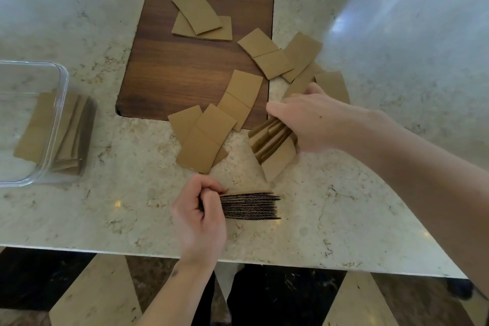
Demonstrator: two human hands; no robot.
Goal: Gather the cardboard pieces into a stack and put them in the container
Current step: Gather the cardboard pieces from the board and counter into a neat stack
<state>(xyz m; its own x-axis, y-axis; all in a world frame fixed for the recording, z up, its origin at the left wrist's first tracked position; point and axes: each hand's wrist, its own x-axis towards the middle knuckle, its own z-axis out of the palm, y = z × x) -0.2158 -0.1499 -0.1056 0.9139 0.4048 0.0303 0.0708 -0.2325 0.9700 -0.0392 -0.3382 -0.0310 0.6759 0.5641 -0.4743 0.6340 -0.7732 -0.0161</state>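
The cardboard pieces lie in several groups around one wooden board (185, 66) on the marble counter (344, 206). Two overlapping pieces (201, 16) sit on the board's far half. Two more (264, 53) straddle its right edge, with one (301, 55) just beside them off the board. Two pieces (240, 98) overlap the board's near right corner, and about three (201, 137) lie just in front of that corner on the counter. One neat stack (251, 206) stands well in front of the board; the left hand (198, 217) has its fingers curled shut around the stack's left end. The right hand (309, 119), right of the board, closes over a loose bundle (272, 143) of pieces, too many to count. One clear container (59, 114) stands left of the board and holds several pieces (71, 135).
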